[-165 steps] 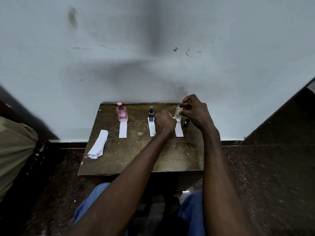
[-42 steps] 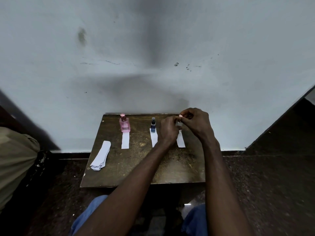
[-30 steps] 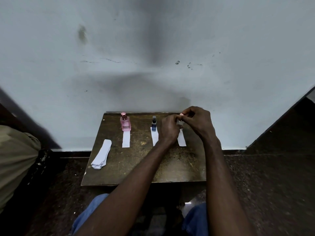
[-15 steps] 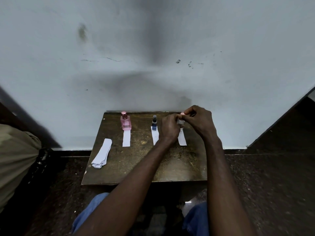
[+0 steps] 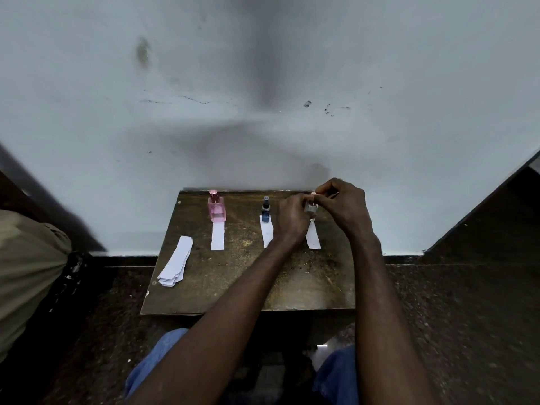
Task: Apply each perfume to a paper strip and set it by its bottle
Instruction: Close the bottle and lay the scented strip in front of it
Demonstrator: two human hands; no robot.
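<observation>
Scuffed brown table (image 5: 204, 276) against (stained) wall (image 5: 117, 127)

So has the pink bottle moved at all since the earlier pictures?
No. The pink bottle still stands at the far end of its paper strip, left of the blue bottle, near the back edge of the table.

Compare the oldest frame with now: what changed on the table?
The left hand closed in on the clear bottle and now holds it; the right hand pinches at its top. The small dark cap once lying on the table is out of sight. Unchanged: pink bottle, blue bottle, strips, spare stack.
</observation>
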